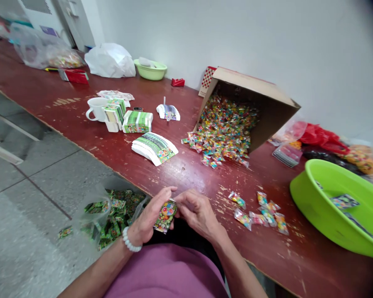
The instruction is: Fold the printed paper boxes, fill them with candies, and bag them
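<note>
Close to my body, at the table's near edge, my left hand (148, 219) is closed round a small green printed candy box (166, 215). A beaded bracelet (131, 240) circles my left wrist. My right hand (199, 209) pinches the upper right end of the same box, with its fingers bent. Ahead lies a fanned stack of flat green cartons (154, 148). To the right of my hands, several wrapped candies (262, 211) are scattered on the red table (202, 231). Many more candies (226, 124) spill out of a tipped cardboard box (275, 111).
A lime green basin (317, 207) stands at the right. A white mug (97, 108) and banded carton stacks (138, 121) are at the left. Below the table edge, a clear bag (93, 217) holds several filled green packs (119, 211). White plastic bag (110, 60) sits farther back.
</note>
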A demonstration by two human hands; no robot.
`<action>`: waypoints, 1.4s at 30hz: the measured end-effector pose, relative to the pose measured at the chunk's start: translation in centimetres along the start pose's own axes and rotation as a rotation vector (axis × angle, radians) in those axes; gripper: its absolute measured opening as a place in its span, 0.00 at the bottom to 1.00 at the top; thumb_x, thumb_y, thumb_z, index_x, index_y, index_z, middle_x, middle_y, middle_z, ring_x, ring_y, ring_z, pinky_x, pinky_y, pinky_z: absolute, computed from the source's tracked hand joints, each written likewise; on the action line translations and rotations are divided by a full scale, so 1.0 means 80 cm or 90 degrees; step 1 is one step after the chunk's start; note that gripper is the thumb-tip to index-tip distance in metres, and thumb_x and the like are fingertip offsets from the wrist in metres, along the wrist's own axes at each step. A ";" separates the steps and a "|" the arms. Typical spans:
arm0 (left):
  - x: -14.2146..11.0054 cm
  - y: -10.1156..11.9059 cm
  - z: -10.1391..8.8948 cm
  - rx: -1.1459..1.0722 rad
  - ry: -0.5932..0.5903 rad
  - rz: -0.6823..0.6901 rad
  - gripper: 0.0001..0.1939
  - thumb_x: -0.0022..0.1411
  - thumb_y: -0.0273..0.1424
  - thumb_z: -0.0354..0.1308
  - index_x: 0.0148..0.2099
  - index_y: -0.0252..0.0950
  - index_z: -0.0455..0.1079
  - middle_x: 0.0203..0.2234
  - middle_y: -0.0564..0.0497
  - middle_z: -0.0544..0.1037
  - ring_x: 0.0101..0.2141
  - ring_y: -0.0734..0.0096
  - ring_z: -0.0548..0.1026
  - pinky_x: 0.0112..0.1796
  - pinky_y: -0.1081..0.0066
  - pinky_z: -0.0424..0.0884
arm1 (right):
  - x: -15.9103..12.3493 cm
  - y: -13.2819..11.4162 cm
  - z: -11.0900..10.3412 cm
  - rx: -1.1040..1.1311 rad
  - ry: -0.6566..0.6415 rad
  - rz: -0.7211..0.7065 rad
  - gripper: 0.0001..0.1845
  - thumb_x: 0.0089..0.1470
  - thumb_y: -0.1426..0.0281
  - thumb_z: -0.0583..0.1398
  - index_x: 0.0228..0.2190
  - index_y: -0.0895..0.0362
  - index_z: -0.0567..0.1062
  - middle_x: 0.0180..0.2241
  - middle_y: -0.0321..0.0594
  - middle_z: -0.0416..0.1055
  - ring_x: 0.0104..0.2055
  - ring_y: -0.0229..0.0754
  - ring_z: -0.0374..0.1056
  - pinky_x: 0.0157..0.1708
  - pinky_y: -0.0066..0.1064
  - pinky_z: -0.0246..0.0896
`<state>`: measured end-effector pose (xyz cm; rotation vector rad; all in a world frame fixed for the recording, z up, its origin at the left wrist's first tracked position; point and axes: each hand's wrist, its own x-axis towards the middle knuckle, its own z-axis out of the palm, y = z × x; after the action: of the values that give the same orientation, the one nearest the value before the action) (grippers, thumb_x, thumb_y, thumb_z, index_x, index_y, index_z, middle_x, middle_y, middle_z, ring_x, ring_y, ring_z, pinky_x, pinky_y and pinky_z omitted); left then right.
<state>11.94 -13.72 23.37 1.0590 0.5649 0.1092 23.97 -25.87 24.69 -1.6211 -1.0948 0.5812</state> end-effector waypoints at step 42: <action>-0.011 -0.005 -0.075 -0.022 0.188 0.109 0.24 0.63 0.48 0.55 0.53 0.38 0.70 0.34 0.49 0.78 0.32 0.65 0.77 0.29 0.71 0.71 | 0.060 0.026 0.048 -0.220 -0.058 -0.128 0.39 0.49 0.53 0.67 0.58 0.52 0.63 0.55 0.49 0.65 0.55 0.54 0.65 0.52 0.46 0.65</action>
<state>8.19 -9.43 21.17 1.0630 0.7356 0.4294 23.84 -19.91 22.21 -1.7608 -1.4691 0.3473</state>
